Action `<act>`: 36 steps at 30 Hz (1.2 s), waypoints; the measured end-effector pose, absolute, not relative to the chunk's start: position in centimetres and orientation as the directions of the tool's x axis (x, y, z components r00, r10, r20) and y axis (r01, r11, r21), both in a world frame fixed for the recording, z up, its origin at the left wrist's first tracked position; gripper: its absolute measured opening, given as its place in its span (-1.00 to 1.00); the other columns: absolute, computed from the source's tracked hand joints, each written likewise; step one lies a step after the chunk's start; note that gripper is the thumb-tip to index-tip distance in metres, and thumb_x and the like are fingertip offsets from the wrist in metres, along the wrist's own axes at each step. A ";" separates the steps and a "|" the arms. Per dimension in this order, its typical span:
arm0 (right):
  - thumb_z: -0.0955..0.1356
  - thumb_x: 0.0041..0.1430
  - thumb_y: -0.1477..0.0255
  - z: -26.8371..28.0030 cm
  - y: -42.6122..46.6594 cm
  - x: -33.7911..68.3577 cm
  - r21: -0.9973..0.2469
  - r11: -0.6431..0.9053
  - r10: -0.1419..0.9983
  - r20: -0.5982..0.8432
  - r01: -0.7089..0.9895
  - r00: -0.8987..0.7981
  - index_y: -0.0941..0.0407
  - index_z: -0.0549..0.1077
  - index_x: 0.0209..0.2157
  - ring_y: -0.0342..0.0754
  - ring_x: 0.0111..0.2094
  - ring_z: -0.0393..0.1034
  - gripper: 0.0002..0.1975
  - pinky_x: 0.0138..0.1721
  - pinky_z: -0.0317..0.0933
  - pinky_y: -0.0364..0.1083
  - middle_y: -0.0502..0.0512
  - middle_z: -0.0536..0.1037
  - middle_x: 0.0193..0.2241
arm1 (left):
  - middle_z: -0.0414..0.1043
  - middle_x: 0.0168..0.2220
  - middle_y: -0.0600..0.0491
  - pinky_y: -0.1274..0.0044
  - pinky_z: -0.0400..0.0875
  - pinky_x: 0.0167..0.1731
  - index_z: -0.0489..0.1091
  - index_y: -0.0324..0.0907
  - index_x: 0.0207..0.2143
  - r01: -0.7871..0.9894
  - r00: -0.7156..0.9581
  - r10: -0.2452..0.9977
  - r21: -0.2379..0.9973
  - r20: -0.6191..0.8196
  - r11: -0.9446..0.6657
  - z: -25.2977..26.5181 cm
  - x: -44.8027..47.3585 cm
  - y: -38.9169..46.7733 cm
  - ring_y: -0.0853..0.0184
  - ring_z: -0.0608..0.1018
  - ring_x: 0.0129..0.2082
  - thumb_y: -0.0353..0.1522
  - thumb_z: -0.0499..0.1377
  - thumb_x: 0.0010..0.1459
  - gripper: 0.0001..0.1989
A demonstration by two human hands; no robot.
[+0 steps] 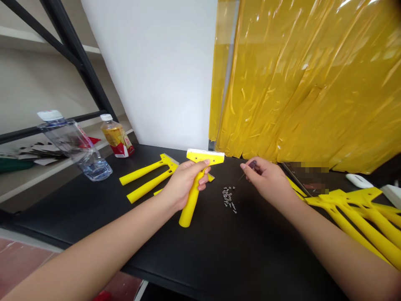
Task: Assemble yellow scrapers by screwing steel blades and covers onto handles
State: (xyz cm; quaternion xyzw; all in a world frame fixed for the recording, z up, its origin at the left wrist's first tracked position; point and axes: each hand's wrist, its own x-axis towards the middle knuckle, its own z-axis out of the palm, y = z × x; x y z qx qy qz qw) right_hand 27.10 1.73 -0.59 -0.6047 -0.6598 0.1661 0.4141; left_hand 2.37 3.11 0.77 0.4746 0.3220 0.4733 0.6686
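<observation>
Left hand (pixel 184 184) is gripping a yellow scraper (pixel 198 184) round its handle, fingers wrapped tight, head pointing far, butt end resting on the black table (pixel 219 251) mid-scene. Right hand (pixel 267 180) is pinching a small screwdriver (pixel 247 169) between fingertips, narrow grip, tip angling down-left toward a little heap of screws (pixel 229 198) lying on the table between the two hands, just right of the scraper handle.

Labels: the juice bottle (pixel 117 140) far left is showing a red-and-yellow label, writing too small to read. The clear water bottle (pixel 73 144) is lying tilted beside it, with a red strip of label, unreadable. A blurred patch is covering something far right.

Near table edge is running across the bottom, red floor showing below at left. Open black surface is lying near the person, between the forearms.

Two more yellow scrapers (pixel 147 177) are lying just left of the held one. A stack of yellow scrapers (pixel 360 213) is crowding the right side, close to the right forearm. Yellow plastic curtain (pixel 307 83) is hanging behind, white wall panel (pixel 156 71) to its left, black shelf frame (pixel 75 50) far left.
</observation>
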 end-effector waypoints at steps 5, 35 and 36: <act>0.39 0.30 0.13 0.4 1.1 26.9 -0.680 0.250 0.915 0.399 0.689 0.062 0.04 0.50 -0.37 -0.10 -0.45 0.36 -0.71 -0.39 0.17 -0.09 -0.06 0.51 -0.50 | 0.25 -0.59 0.14 0.62 0.18 -0.62 0.42 -0.23 -0.44 -0.292 0.314 0.949 0.951 -0.001 0.098 0.8 2.4 3.1 0.49 0.25 -0.61 -0.24 0.32 0.24 -0.72; 0.40 0.38 0.33 1.8 -2.5 24.9 -0.270 0.595 0.574 0.802 0.757 -0.165 0.02 0.46 -0.11 -0.05 -0.32 0.58 -0.89 -0.28 0.39 -0.10 0.05 0.65 -0.25 | 0.22 -0.66 0.14 0.57 0.15 -0.61 0.34 -0.18 -0.52 -0.045 0.394 0.904 0.980 -0.162 0.196 0.5 3.1 2.2 0.46 0.27 -0.66 -0.25 0.29 0.21 -0.69; 0.39 0.38 0.32 1.9 -2.4 24.9 -0.218 0.592 0.558 0.805 0.776 -0.200 0.03 0.44 -0.07 -0.03 -0.30 0.59 -0.86 -0.26 0.40 -0.08 0.07 0.65 -0.23 | 0.23 -0.66 0.14 0.56 0.16 -0.60 0.34 -0.18 -0.52 -0.034 0.388 0.908 0.982 -0.160 0.187 0.4 3.1 2.2 0.46 0.28 -0.66 -0.25 0.29 0.21 -0.69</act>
